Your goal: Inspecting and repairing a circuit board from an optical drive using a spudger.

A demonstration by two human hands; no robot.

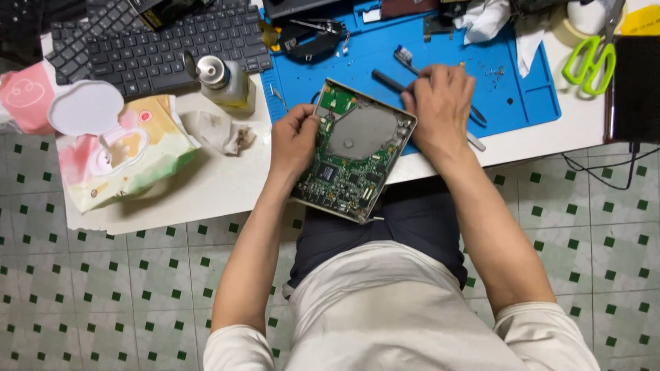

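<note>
An opened drive-like device (354, 151) with a green circuit board and a grey metal plate is tilted over the table's front edge and my lap. My left hand (294, 141) grips its left side. My right hand (440, 103) rests on its upper right corner, fingers curled around a thin dark tool (389, 80) that points up and left. A toothbrush (405, 56) lies just beyond my right hand on the blue mat (522, 89).
A black keyboard (158, 41) lies at the back left, a metal-topped bottle (223, 79) and a crumpled tissue (227, 134) near it. A wet-wipes pack (117, 148) sits at the left, green scissors (591, 62) at the right. Below is green-checked tile floor (103, 275).
</note>
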